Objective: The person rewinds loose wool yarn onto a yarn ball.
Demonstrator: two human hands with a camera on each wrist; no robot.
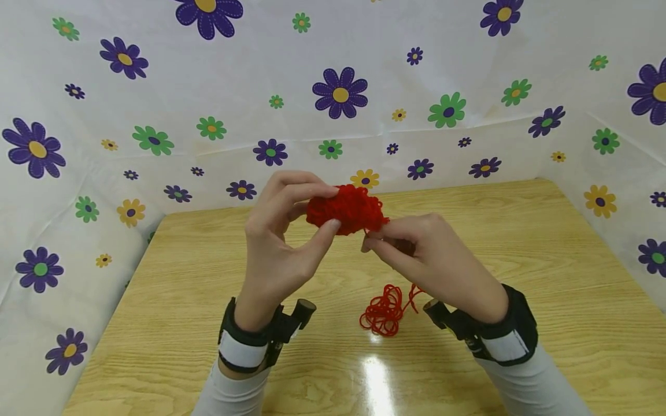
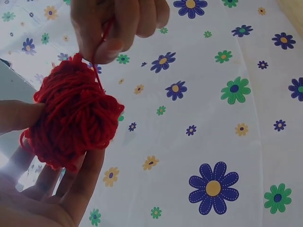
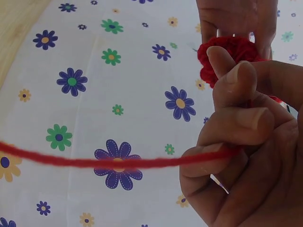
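A ball of red yarn [image 1: 346,211] is held up above the table, gripped between the thumb and fingers of my left hand [image 1: 281,231]. Close by its right end, my right hand [image 1: 426,245] pinches a strand of the yarn. In the left wrist view the strand [image 2: 98,75] runs from the ball [image 2: 75,116] up into the right hand's fingers. The right wrist view shows the yarn's tail [image 3: 118,163] passing out from the curled lower fingers toward the left. Below, a loose tangle of red yarn [image 1: 384,312] lies on the table.
The wooden table [image 1: 192,300] has a strip of glare near its front. Behind it and at both sides hangs a white cloth [image 1: 385,52] printed with flowers. Each wrist wears a black strap [image 1: 512,329] with a small camera mount.
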